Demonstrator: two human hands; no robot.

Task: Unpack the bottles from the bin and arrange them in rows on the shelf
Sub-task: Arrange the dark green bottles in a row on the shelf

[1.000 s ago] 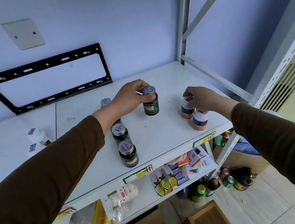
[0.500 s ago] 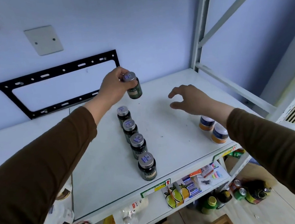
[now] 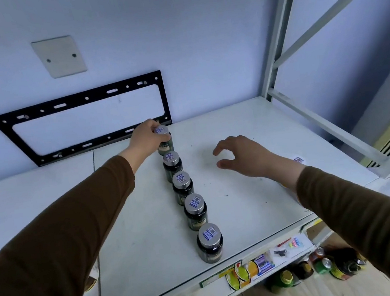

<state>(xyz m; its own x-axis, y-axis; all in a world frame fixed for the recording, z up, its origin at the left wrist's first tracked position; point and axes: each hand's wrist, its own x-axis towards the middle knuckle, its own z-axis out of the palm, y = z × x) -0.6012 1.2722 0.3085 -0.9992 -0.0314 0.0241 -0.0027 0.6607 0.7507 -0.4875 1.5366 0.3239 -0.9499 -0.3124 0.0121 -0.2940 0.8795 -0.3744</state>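
Gripping the dark bottle [image 3: 164, 139] at the row's far end, the left hand [image 3: 143, 138] could topple its neighbour [image 3: 173, 165] on release; the right hand [image 3: 241, 156] hovers empty, fingers loosely curled.

Five dark green glass bottles with silver caps [image 3: 196, 214] stand in one row at frame centre; two hands [image 3: 245, 157].

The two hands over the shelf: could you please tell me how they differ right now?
The left hand grips the rearmost dark bottle around its cap; the right hand holds nothing. The left hand reaches near the wall; the right hand hovers over bare shelf with fingers loosely curled. Both wear brown sleeves.
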